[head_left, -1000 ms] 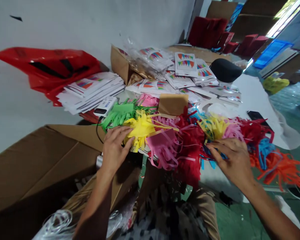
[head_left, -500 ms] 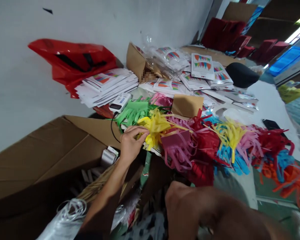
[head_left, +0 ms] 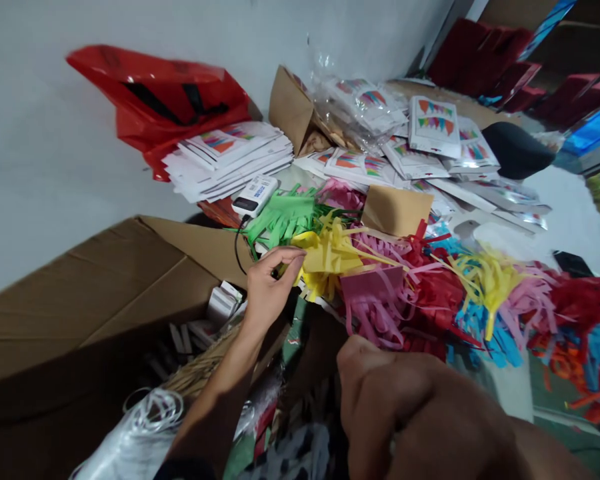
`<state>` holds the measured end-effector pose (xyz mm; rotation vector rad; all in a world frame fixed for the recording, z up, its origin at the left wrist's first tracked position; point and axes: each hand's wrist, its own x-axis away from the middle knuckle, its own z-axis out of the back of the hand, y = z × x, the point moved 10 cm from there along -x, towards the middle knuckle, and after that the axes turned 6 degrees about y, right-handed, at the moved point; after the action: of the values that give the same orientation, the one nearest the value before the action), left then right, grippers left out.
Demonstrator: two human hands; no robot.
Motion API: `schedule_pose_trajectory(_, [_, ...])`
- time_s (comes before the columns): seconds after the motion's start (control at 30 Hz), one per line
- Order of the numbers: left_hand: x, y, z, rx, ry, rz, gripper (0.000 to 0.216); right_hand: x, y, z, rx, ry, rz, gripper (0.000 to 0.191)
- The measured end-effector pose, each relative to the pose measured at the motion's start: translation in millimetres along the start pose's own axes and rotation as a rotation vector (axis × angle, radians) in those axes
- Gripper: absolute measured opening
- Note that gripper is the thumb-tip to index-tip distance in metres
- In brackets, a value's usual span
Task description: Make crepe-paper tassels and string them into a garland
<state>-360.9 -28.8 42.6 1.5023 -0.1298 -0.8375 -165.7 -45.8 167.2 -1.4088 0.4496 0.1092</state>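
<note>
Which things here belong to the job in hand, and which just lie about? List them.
Likely in the job:
- yellow fringe, pinched by the left hand
- pink fringe and green fringe, close by it

Seemingly just lying about:
- red plastic bag
- white device with a cable
- black phone-like slab

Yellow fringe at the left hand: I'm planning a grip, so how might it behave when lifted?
The yellow fringe is probably floppy: its narrow strips bend and splay. It looks like thin sheet, so it is likely light for its size. It may snag, since some strips trail across the pink fringe.
</note>
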Motion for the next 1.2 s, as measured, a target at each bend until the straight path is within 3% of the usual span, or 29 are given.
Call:
schedule_pose_trajectory(0.03, [0, -3, 3, 0.009, 0.020, 0.017, 0.013, -5, 2, 4, 0.031, -0.009, 0.029, 0.025])
schedule_pose_trajectory(0.1, [2, -12, 8, 0.028, 0.056, 0.064, 0.014, -18, 14, 24, 0.191, 0.099, 0.054, 0.016])
schedule_pose_trajectory(0.2, [6, -26, 12, 0.049, 0.082, 0.155, 0.018, -31, 48, 58, 0.722, 0.319, 0.017, 0.019])
schedule_pose_trajectory(0.3, [10, -35, 10, 0.073, 0.062, 0.219, 0.021, -44, 89, 63, 1.230, 0.272, -0.003, 0.014])
schedule_pose_trajectory(0.43, [14, -38, 2, 0.072, 0.027, 0.256, 0.021, -56, 127, 62, 1.481, 0.138, -0.016, 0.006])
schedule_pose_trajectory(0.73, [12, -33, -5, 0.049, 0.019, 0.208, 0.019, -57, 124, 75, 1.342, 0.089, -0.022, 0.015])
schedule_pose_trajectory(1.07, [13, -24, -4, 0.032, 0.034, 0.147, 0.018, -56, 116, 106, 1.008, 0.388, -0.029, 0.007])
schedule_pose_trajectory(1.2, [9, -17, -13, 0.011, -0.021, 0.091, 0.017, -59, 118, 111, 0.903, 0.400, -0.052, 0.012])
